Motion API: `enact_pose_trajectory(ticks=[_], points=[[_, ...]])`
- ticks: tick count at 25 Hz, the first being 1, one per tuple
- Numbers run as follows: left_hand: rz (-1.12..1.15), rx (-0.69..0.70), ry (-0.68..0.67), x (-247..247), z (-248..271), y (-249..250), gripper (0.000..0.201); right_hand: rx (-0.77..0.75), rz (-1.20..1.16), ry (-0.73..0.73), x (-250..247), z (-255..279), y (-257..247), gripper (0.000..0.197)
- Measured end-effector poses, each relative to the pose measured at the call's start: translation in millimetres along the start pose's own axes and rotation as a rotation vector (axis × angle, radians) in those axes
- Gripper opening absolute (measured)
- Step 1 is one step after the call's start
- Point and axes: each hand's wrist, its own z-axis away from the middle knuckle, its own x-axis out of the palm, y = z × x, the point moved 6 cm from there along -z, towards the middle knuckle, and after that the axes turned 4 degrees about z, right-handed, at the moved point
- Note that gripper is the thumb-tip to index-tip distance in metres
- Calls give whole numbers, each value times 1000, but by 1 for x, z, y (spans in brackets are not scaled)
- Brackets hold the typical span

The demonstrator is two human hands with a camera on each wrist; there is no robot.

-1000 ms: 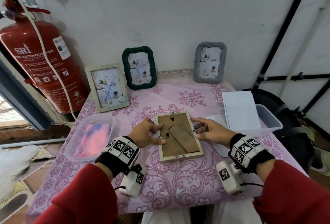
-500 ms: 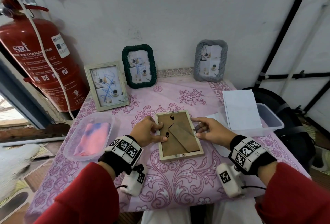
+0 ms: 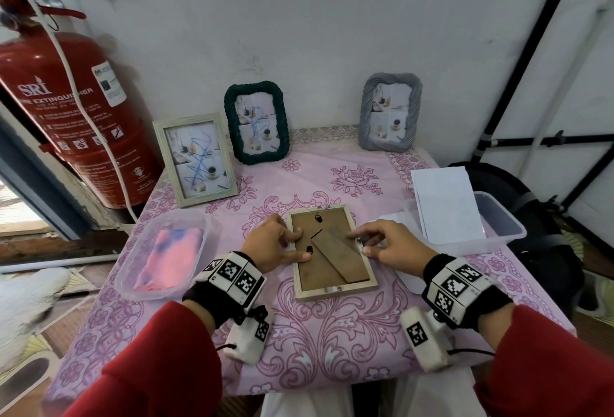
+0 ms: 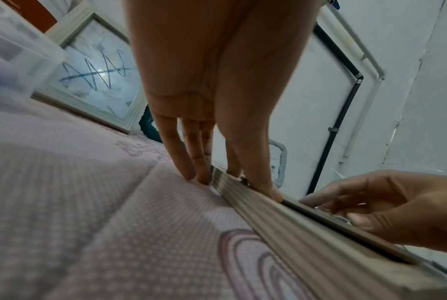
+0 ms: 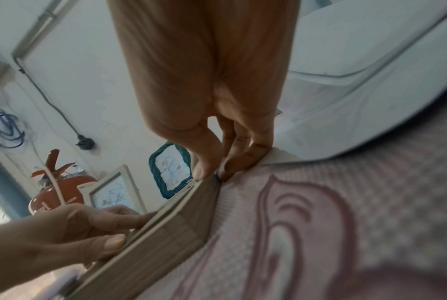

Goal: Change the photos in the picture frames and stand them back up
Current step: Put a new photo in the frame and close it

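Observation:
A pale wooden picture frame (image 3: 332, 250) lies face down in the middle of the pink cloth, brown backing and folded stand up. My left hand (image 3: 300, 245) presses its left side, thumb and forefinger on the backing and the other fingers on the cloth beside the rim (image 4: 281, 219). My right hand (image 3: 358, 244) is at the right rim, forefinger reaching onto the stand. The right wrist view shows this hand (image 5: 214, 170) pinching the rim (image 5: 165, 237) between the thumb on top and a finger against the outer side. The photo side is hidden.
Three frames stand along the wall: a whitewashed one (image 3: 196, 159), a green rope one (image 3: 255, 122) and a grey one (image 3: 390, 111). A clear tub with pink cloth (image 3: 166, 254) sits left, a tub (image 3: 505, 227) with white sheets (image 3: 445, 207) right. A fire extinguisher (image 3: 66, 117) stands far left.
My right forefinger has reached left from the rim onto the stand. The left hand and the frame have stayed where they were.

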Motion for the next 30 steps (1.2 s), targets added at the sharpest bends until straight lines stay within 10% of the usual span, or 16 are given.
enact_pose_trajectory(ticks=[30], points=[[1, 7, -76, -3, 3, 1, 41, 2, 169, 40, 2, -11, -15, 11]])
